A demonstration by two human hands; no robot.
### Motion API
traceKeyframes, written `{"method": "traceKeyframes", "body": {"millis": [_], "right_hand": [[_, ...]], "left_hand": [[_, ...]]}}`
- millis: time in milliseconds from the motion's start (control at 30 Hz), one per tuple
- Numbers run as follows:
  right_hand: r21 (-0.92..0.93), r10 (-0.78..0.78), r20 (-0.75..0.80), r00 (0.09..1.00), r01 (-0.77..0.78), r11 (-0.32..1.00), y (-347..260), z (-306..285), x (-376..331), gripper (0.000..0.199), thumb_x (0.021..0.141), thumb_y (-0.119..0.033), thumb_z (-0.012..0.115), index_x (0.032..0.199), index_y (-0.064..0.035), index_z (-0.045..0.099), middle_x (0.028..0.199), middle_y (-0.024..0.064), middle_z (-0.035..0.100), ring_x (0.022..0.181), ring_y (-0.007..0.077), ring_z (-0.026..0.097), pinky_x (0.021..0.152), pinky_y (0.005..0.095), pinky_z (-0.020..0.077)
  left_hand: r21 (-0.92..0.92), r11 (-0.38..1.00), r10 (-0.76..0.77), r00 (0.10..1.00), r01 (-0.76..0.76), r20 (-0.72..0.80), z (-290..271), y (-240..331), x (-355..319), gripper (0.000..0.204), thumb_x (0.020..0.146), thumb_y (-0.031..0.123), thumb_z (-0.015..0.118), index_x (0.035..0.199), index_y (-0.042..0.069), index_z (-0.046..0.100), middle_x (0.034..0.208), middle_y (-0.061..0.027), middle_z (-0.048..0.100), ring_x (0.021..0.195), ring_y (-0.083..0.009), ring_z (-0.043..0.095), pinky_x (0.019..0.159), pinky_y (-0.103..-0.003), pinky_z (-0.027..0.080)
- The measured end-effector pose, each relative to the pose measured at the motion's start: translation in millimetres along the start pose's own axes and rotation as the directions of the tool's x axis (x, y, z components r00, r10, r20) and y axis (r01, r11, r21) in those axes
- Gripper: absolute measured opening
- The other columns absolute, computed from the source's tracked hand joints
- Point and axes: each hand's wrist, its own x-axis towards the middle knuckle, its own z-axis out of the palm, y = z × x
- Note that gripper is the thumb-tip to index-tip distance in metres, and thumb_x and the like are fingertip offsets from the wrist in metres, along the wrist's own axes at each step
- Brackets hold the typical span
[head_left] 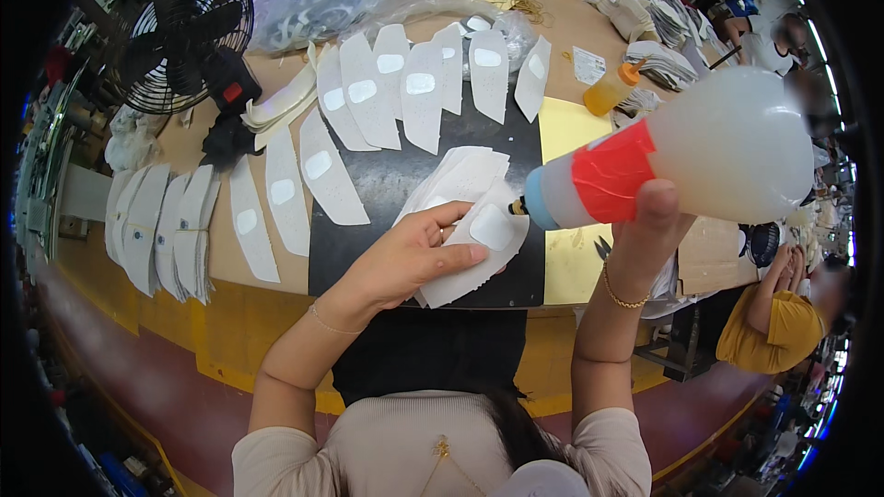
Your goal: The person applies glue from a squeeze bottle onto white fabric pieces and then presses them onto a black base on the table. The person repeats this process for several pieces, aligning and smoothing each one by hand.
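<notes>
Over the white piece (479, 244) under the flat left hand (414, 258), glue bottle (681, 161) in the closed right-hand grip (649, 221).

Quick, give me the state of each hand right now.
Left hand: open, fingers flat, pressing on the top white fabric piece of a stack.
Right hand: closed around a translucent squeeze bottle, its nozzle at the piece.

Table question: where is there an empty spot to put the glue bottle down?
The yellow sheet below the squeeze bottle is bare, and so is the black mat between the fanned white pieces and the left hand. The table's left edge and far right are crowded with stacks.
</notes>
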Motion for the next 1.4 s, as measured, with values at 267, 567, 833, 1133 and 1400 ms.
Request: {"method": "traceKeyframes", "body": {"millis": [267, 567, 833, 1133, 1400], "right_hand": [[0.042, -0.128, 0.231, 0.965, 0.122, 0.992, -30, 38, 12, 0.034, 0.067, -0.024, 0.085, 0.091, -0.0047, 0.071, 0.089, 0.0049, 0.070, 0.077, 0.0164, 0.066, 0.070, 0.0301, 0.0540], [0.023, -0.132, 0.232, 0.964, 0.131, 0.991, -22, 33, 10, 0.035, 0.065, -0.020, 0.086, 0.093, -0.0045, 0.071, 0.091, 0.0052, 0.070, 0.079, 0.0153, 0.066, 0.070, 0.0291, 0.0547], [-0.117, -0.208, 0.352, 0.913, 0.263, 0.958, -33, 36, 14, 0.035, 0.067, -0.022, 0.085, 0.094, -0.0050, 0.071, 0.092, 0.0046, 0.070, 0.080, 0.0153, 0.066, 0.069, 0.0281, 0.0543], [-0.185, -0.236, 0.375, 0.897, 0.322, 0.929, -36, 39, 10, 0.028, 0.073, -0.024, 0.079, 0.096, -0.0101, 0.072, 0.096, 0.0022, 0.070, 0.082, 0.0140, 0.067, 0.072, 0.0284, 0.0544], [-0.119, -0.210, 0.495, 0.843, 0.305, 0.945, -25, 29, 9, 0.035, 0.075, -0.027, 0.077, 0.106, -0.0137, 0.069, 0.106, -0.0007, 0.068, 0.091, 0.0130, 0.065, 0.079, 0.0295, 0.0526]], "left_hand": [[0.002, 1.000, -0.017, 1.000, 0.017, -0.025, -2, 5, -5, 0.043, 0.089, 0.011, 0.062, 0.128, -0.002, 0.049, 0.106, -0.0068, 0.063, 0.091, -0.0090, 0.060, 0.079, -0.024, 0.048], [-0.092, 0.996, -0.013, 1.000, 0.014, 0.009, -2, 12, -4, 0.045, 0.087, 0.005, 0.062, 0.129, -0.004, 0.047, 0.110, -0.0105, 0.064, 0.096, -0.0134, 0.063, 0.083, -0.025, 0.050], [-0.055, 0.998, -0.007, 1.000, 0.008, 0.021, 1, 16, -4, 0.040, 0.088, 0.006, 0.059, 0.126, -0.004, 0.051, 0.104, -0.0071, 0.064, 0.088, -0.0087, 0.061, 0.076, -0.024, 0.049], [-0.047, 0.999, -0.026, 1.000, 0.027, 0.011, 2, 22, -3, 0.036, 0.087, 0.004, 0.058, 0.122, -0.005, 0.053, 0.101, -0.0067, 0.065, 0.083, -0.0088, 0.062, 0.075, -0.023, 0.050], [-0.061, 0.995, -0.073, 0.997, 0.075, 0.024, 1, 25, -3, 0.036, 0.085, 0.000, 0.056, 0.121, -0.005, 0.053, 0.102, -0.0075, 0.065, 0.084, -0.0100, 0.064, 0.075, -0.024, 0.051]]}}
